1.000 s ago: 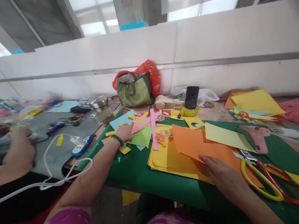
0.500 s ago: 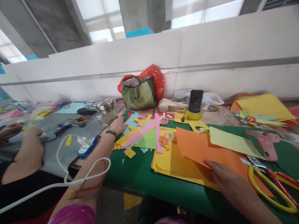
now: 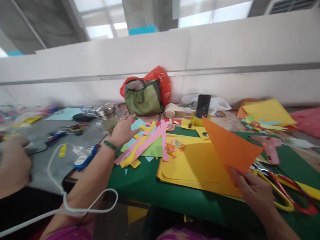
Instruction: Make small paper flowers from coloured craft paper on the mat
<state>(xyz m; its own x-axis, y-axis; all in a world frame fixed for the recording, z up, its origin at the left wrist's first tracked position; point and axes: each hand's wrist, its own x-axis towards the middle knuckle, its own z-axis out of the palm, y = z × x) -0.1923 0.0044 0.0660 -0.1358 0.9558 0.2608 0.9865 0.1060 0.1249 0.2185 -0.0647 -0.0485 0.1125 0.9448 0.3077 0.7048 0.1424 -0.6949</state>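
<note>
My right hand (image 3: 254,188) pinches the near edge of an orange paper sheet (image 3: 230,148), which is tilted up over a stack of yellow paper (image 3: 193,164). My left hand (image 3: 124,130), with a green bead bracelet on its wrist, hovers at the far left side of a pile of paper strips (image 3: 150,141). Its fingers are stretched out and nothing shows in them. A small paper flower (image 3: 174,146) of pink, orange and yellow pieces lies on the stack. Scissors (image 3: 282,189) with red and yellow handles rest beside my right hand.
A pink glue gun (image 3: 269,147) lies at the right of the green mat (image 3: 141,188). A glass jar (image 3: 107,117), a green bag (image 3: 143,97) and a phone (image 3: 203,105) stand behind. A white cable (image 3: 89,210) crosses my left forearm. A co-worker's arm (image 3: 14,158) is at left.
My right hand has lifted the orange sheet off the stack and tilted it up. My left hand has risen a little, its fingers spreading. Some strips in the pile have shifted.
</note>
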